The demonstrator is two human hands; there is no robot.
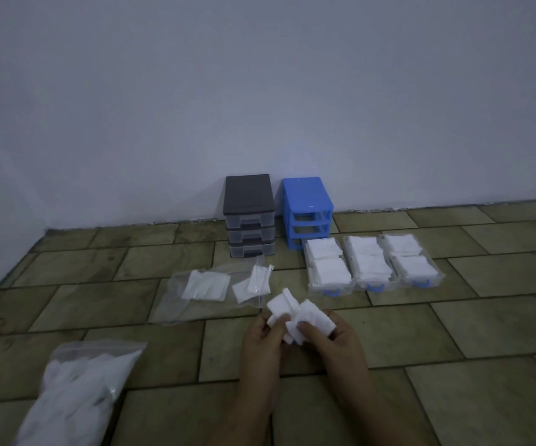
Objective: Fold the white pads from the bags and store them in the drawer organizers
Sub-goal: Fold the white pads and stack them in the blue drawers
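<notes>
Setting: dim room, pale bare wall, tiled floor point(453, 333) as the work surface.
Left hand point(261, 336): fingers curled round the left part of the white pads point(295, 312), thumb side pinching them.
Right hand point(334, 333): fingers curled over the right part of the same pads, thumb on top; both hands meet at the bundle, held just above the floor.
Pads in hand: several pieces, edges uneven, some partly folded; exact count cannot be told.
Open bag point(205, 289): clear, lying flat just beyond and left of the left hand, a few pads inside and at its mouth.
Full bag point(76, 391): sealed-looking, stuffed with pads, near and to the left of the left forearm.
Three drawers point(374, 268): pulled out, side by side on the floor beyond and right of the right hand, each packed with folded pads, blue handles facing the person.
Blue organizer point(308, 214): frame with its slots vacant, beyond the hands against the wall.
Dark organizer point(249, 217): just left of the blue one, clear drawers in place.
Step (judged): folding or squaring a handful before storing.
Risk 1: loose outer pieces may slip from the bundle, since the edges are not aligned.
Risk 2: drawers look near full; pressing more in could spring folds open or stop a drawer sliding back into the frame.
Risk 3: low light makes crooked folds easy to miss.
</notes>
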